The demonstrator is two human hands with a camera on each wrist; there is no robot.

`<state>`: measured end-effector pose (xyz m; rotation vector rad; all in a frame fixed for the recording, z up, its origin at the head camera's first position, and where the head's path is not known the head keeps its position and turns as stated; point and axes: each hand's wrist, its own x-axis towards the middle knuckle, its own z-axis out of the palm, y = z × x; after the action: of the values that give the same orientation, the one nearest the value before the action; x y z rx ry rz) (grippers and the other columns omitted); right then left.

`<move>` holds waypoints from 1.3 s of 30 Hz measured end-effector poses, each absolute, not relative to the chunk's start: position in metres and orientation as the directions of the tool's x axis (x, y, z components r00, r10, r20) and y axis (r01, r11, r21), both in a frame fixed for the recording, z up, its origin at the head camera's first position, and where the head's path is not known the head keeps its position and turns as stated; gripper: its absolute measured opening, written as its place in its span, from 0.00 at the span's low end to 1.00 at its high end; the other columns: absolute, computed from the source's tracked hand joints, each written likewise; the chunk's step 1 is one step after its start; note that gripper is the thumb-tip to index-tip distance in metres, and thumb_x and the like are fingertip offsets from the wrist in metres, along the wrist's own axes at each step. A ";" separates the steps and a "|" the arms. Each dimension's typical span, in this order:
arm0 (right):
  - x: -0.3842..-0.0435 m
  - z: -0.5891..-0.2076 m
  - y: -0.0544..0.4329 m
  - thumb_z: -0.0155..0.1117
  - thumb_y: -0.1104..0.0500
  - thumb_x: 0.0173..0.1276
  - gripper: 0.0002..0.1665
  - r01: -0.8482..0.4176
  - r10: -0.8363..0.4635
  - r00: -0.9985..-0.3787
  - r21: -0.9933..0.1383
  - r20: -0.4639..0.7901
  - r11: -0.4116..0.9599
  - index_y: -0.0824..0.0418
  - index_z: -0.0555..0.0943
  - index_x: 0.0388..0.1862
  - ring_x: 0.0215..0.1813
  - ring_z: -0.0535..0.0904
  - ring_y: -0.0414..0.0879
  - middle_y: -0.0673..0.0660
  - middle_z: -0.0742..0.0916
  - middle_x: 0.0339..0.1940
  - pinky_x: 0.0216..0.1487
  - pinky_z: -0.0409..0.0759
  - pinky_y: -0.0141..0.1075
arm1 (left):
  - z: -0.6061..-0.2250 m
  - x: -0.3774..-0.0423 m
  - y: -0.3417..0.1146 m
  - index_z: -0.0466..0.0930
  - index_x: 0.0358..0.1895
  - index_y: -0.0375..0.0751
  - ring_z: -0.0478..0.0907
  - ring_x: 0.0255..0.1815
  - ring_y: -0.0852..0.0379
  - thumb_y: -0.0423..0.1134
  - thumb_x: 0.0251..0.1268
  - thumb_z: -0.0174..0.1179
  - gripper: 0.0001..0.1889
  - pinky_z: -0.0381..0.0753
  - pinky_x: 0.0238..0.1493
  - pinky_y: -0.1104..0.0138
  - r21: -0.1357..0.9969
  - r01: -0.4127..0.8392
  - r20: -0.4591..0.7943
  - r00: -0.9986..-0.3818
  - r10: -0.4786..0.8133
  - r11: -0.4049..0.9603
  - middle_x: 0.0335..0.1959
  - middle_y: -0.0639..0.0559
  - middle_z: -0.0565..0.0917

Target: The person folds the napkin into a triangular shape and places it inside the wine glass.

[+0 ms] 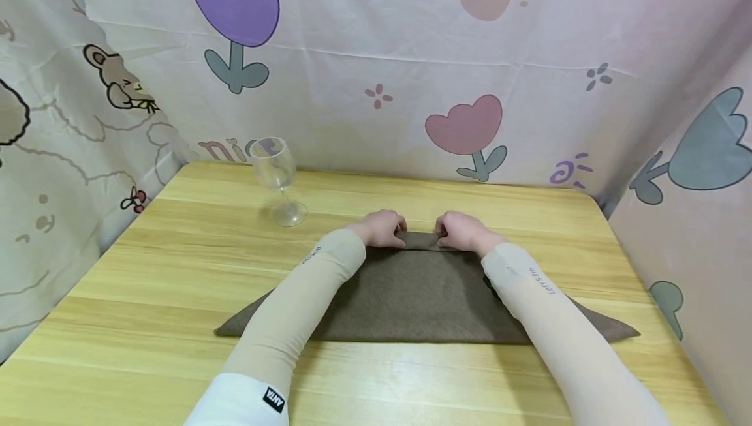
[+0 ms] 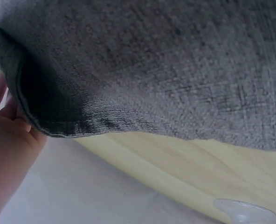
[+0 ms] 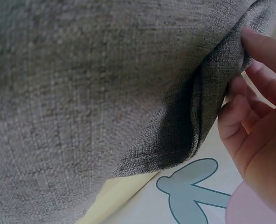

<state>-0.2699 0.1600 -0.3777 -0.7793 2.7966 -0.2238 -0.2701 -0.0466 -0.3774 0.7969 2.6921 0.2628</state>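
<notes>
A dark brown cloth napkin (image 1: 420,302) lies on the wooden table, its long straight edge toward me and a pointed corner out at each side. Its far edge is turned over into a narrow folded band (image 1: 420,241). At the left end of that band my left hand (image 1: 383,227) pinches the fabric. My right hand (image 1: 464,230) grips the band's other end, a short stretch of cloth showing between the two. In the right wrist view, thumb and fingers (image 3: 266,51) hold the rolled layers. The left wrist view shows the cloth (image 2: 175,79) curling up beside the fingers.
A clear wine glass (image 1: 275,168) stands upright at the back left of the wooden table (image 1: 147,269). Behind the table and along both sides hangs a white curtain (image 1: 352,21) printed with flowers and cartoon figures.
</notes>
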 end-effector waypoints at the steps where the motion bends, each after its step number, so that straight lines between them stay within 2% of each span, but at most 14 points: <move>1: -0.270 -0.378 0.160 0.66 0.58 0.60 0.07 -0.485 -0.521 -0.835 -0.208 -0.179 0.849 0.59 0.78 0.34 0.34 0.72 0.46 0.54 0.80 0.32 0.38 0.73 0.40 | -0.377 -0.270 -0.046 0.77 0.52 0.42 0.76 0.48 0.53 0.47 0.62 0.60 0.18 0.74 0.53 0.61 0.256 0.500 -0.252 -0.792 0.557 0.827 0.47 0.48 0.80; 4: -0.270 -0.377 0.161 0.66 0.58 0.59 0.08 -0.485 -0.519 -0.837 -0.204 -0.172 0.850 0.59 0.76 0.32 0.32 0.71 0.45 0.53 0.79 0.30 0.36 0.72 0.39 | -0.376 -0.270 -0.045 0.79 0.47 0.42 0.75 0.44 0.54 0.46 0.61 0.61 0.15 0.74 0.49 0.60 0.248 0.513 -0.239 -0.789 0.566 0.821 0.43 0.49 0.81; 10: -0.269 -0.379 0.162 0.65 0.61 0.59 0.11 -0.523 -0.544 -0.835 -0.190 -0.079 0.831 0.58 0.71 0.27 0.28 0.68 0.45 0.51 0.74 0.24 0.32 0.65 0.36 | -0.377 -0.272 -0.042 0.75 0.40 0.43 0.69 0.36 0.57 0.43 0.61 0.62 0.10 0.71 0.41 0.63 0.172 0.538 -0.194 -0.803 0.563 0.826 0.36 0.51 0.75; 14: -0.267 -0.383 0.160 0.64 0.64 0.58 0.14 -0.582 -0.584 -0.812 -0.098 0.012 0.807 0.57 0.67 0.24 0.26 0.65 0.45 0.51 0.71 0.22 0.29 0.62 0.36 | -0.383 -0.272 -0.039 0.72 0.36 0.45 0.68 0.34 0.56 0.36 0.63 0.57 0.04 0.68 0.37 0.64 0.091 0.558 -0.121 -0.816 0.566 0.825 0.33 0.52 0.72; 18: -0.265 -0.383 0.158 0.65 0.65 0.57 0.15 -0.630 -0.630 -0.777 -0.046 0.009 0.776 0.57 0.66 0.24 0.25 0.64 0.45 0.51 0.70 0.22 0.27 0.61 0.35 | -0.385 -0.273 -0.040 0.71 0.35 0.46 0.68 0.35 0.55 0.28 0.62 0.53 0.07 0.69 0.37 0.64 0.084 0.583 -0.093 -0.803 0.588 0.808 0.32 0.51 0.71; 21: -0.265 -0.382 0.159 0.64 0.66 0.56 0.15 -0.633 -0.641 -0.766 -0.124 -0.048 0.765 0.57 0.65 0.23 0.26 0.64 0.44 0.50 0.68 0.21 0.29 0.61 0.34 | -0.386 -0.275 -0.043 0.72 0.35 0.45 0.67 0.35 0.55 0.24 0.56 0.52 0.10 0.69 0.39 0.64 0.136 0.605 -0.120 -0.776 0.619 0.785 0.32 0.51 0.71; 23: -0.266 -0.381 0.161 0.64 0.64 0.56 0.14 -0.615 -0.639 -0.763 -0.197 -0.094 0.763 0.58 0.66 0.23 0.26 0.64 0.43 0.50 0.68 0.21 0.30 0.61 0.33 | -0.386 -0.277 -0.045 0.72 0.35 0.44 0.67 0.34 0.57 0.26 0.54 0.54 0.09 0.68 0.39 0.66 0.193 0.605 -0.153 -0.760 0.632 0.773 0.32 0.53 0.70; 26: -0.267 -0.379 0.162 0.60 0.60 0.62 0.09 -0.555 -0.618 -0.769 -0.307 -0.164 0.773 0.59 0.71 0.25 0.23 0.68 0.41 0.49 0.71 0.19 0.27 0.66 0.32 | -0.385 -0.278 -0.047 0.74 0.33 0.44 0.67 0.32 0.59 0.33 0.57 0.57 0.03 0.67 0.38 0.68 0.279 0.578 -0.198 -0.746 0.635 0.766 0.30 0.55 0.72; 28: -0.267 -0.378 0.164 0.58 0.59 0.65 0.08 -0.519 -0.599 -0.779 -0.344 -0.187 0.782 0.61 0.74 0.28 0.22 0.70 0.41 0.50 0.74 0.19 0.26 0.70 0.32 | -0.382 -0.277 -0.048 0.75 0.32 0.45 0.68 0.31 0.60 0.39 0.61 0.57 0.04 0.67 0.38 0.69 0.316 0.554 -0.215 -0.749 0.627 0.770 0.30 0.56 0.73; 31: -0.267 -0.376 0.166 0.60 0.59 0.65 0.08 -0.499 -0.568 -0.804 -0.318 -0.176 0.806 0.63 0.76 0.37 0.28 0.76 0.45 0.55 0.79 0.26 0.32 0.76 0.38 | -0.378 -0.276 -0.050 0.75 0.34 0.43 0.68 0.32 0.59 0.42 0.64 0.57 0.07 0.68 0.39 0.68 0.329 0.526 -0.234 -0.759 0.608 0.784 0.32 0.54 0.75; 35: -0.267 -0.373 0.169 0.66 0.57 0.60 0.18 -0.509 -0.550 -0.818 -0.235 -0.167 0.828 0.65 0.77 0.46 0.41 0.77 0.50 0.59 0.82 0.38 0.45 0.76 0.44 | -0.375 -0.272 -0.050 0.73 0.46 0.40 0.72 0.41 0.56 0.45 0.64 0.59 0.14 0.71 0.47 0.65 0.327 0.469 -0.292 -0.775 0.560 0.820 0.42 0.49 0.77; 37: -0.267 -0.372 0.172 0.67 0.57 0.59 0.16 -0.500 -0.542 -0.819 -0.230 -0.188 0.835 0.64 0.79 0.43 0.40 0.77 0.50 0.58 0.82 0.38 0.45 0.76 0.44 | -0.374 -0.272 -0.050 0.72 0.52 0.40 0.74 0.46 0.55 0.45 0.64 0.58 0.18 0.72 0.50 0.64 0.326 0.442 -0.318 -0.781 0.538 0.835 0.47 0.47 0.78; 39: -0.267 -0.372 0.174 0.68 0.57 0.58 0.12 -0.492 -0.534 -0.823 -0.227 -0.196 0.841 0.62 0.80 0.37 0.36 0.75 0.47 0.56 0.82 0.33 0.40 0.75 0.42 | -0.375 -0.272 -0.049 0.73 0.52 0.41 0.75 0.47 0.54 0.46 0.64 0.58 0.18 0.73 0.51 0.63 0.305 0.452 -0.317 -0.782 0.537 0.838 0.48 0.47 0.79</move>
<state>-0.2673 0.1737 -0.3716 -0.7846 2.7685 -0.2424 -0.2717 -0.0488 -0.3748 0.7371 2.6229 0.2989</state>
